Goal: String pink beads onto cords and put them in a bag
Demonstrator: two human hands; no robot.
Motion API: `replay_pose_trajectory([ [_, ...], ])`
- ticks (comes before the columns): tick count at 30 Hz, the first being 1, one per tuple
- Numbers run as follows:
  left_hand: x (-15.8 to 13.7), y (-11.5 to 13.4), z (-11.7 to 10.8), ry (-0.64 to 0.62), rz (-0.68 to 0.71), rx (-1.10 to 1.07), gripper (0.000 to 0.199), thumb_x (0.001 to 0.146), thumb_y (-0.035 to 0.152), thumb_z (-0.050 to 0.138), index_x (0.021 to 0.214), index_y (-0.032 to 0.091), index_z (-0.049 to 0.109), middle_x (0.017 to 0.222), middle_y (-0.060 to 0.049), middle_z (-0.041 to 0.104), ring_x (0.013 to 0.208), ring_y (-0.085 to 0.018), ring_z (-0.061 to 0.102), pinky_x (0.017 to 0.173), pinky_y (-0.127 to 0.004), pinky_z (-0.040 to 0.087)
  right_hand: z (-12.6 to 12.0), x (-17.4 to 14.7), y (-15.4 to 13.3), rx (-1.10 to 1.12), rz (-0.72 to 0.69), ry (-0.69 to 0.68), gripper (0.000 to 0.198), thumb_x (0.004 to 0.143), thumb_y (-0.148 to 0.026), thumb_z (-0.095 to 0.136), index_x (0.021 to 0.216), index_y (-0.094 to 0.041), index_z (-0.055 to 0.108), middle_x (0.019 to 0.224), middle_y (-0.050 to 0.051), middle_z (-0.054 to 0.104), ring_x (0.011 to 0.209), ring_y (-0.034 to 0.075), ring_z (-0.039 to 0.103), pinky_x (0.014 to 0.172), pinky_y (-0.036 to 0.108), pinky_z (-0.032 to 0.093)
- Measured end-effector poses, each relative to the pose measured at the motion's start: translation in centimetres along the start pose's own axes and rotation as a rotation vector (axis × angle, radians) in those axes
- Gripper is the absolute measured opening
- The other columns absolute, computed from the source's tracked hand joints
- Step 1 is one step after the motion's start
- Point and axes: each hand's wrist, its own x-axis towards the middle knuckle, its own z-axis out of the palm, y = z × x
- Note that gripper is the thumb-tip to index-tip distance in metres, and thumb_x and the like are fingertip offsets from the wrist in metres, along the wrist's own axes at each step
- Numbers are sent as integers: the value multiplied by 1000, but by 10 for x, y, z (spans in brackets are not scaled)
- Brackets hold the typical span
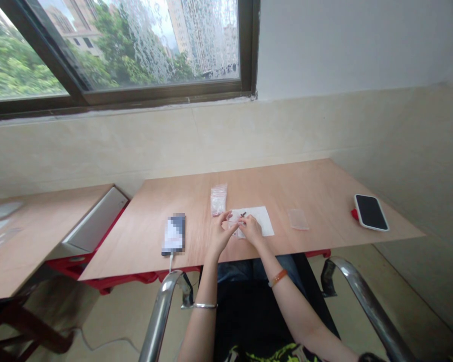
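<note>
Close together over the white paper (265, 221), both my hands work at a small clear zip bag (233, 220). My left hand (220, 237) has its thumb and fingers bent round the bag's left side. From the other side, my right hand (252, 230) pinches at the bag with curled fingers, its fingertips near my left thumb. A small dark piece (243, 214) shows just above the right fingers; whether it lies on the paper or in the bag I cannot tell. Just beyond my left hand lies a stack of clear zip bags (218, 198).
A phone with a cable (173, 235) lies left on the wooden table (196, 193). To the right are a flat clear bag (298, 219) and a white-framed device (372, 212) with something red beside it. Metal armrests (162, 311) flank me; a second table (41, 221) stands left.
</note>
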Motion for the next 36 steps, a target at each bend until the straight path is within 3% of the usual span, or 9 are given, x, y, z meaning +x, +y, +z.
replay_pose_trajectory([
  [12,-1,1,-3,7,2,0,42,73,37,70,110,21,59,107,-9,65,102,-23,60,88,-38,44,10,5,9,14,18,73,13,81,-27,59,88,-19,68,90,5,60,77,16,56,65,24,40],
  [24,-1,-2,-4,16,5,38,41,74,39,69,109,21,60,107,-8,65,102,-23,60,88,-38,43,4,2,23,101,-5,72,12,79,-22,62,88,-18,69,93,5,60,85,16,59,74,24,44],
  [36,-1,-6,-5,-5,7,22,40,75,36,68,111,22,59,108,-8,65,104,-22,59,89,-37,43,2,1,20,73,-37,58,15,78,-31,66,89,-21,70,95,5,61,86,16,60,76,24,45],
])
